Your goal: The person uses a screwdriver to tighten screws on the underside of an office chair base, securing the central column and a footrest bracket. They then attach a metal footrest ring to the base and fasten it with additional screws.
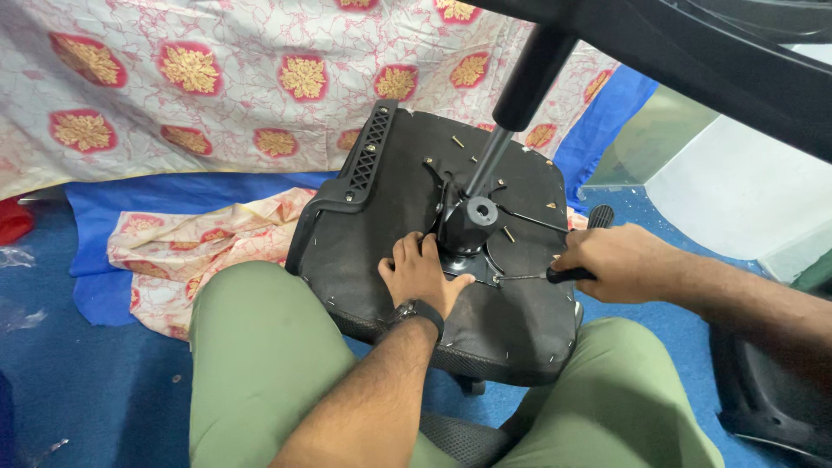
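Floor [69, 373]: blue carpet-like covering; we sit on it with knees apart, so the work rests between and on our legs.
Cloth [217, 78]: pale fabric printed with red and gold floral medallions, draped behind and bunched at the left; soft and creased.
Chair seat [381, 234]: turned underside up, tilted against our green-trousered thighs; we judge it lies so to expose the fittings. Black fabric skin stapled along the edge, rounded-square outline, with a ribbed plastic bracket along the left edge.
Gas column [520, 95]: smooth black cylinder over a thinner steel rod, rising slantwise from the seat centre toward the upper right.
Mechanism hub [468, 224]: black metal housing with a round socket, seated on a plate at mid-seat.
Left hand [422, 276]: fingers curled and pressed against the hub's base plate, apparently steadying it; dark watch at the wrist.
Right hand [611, 263]: closed in a fist round the screwdriver handle.
Screwdriver [529, 276]: black grip, thin steel shaft lying near-flat, its tip reaching the plate just beside the left hand.
Loose screws [458, 142]: small brass-coloured pieces scattered on the seat underside, well apart.
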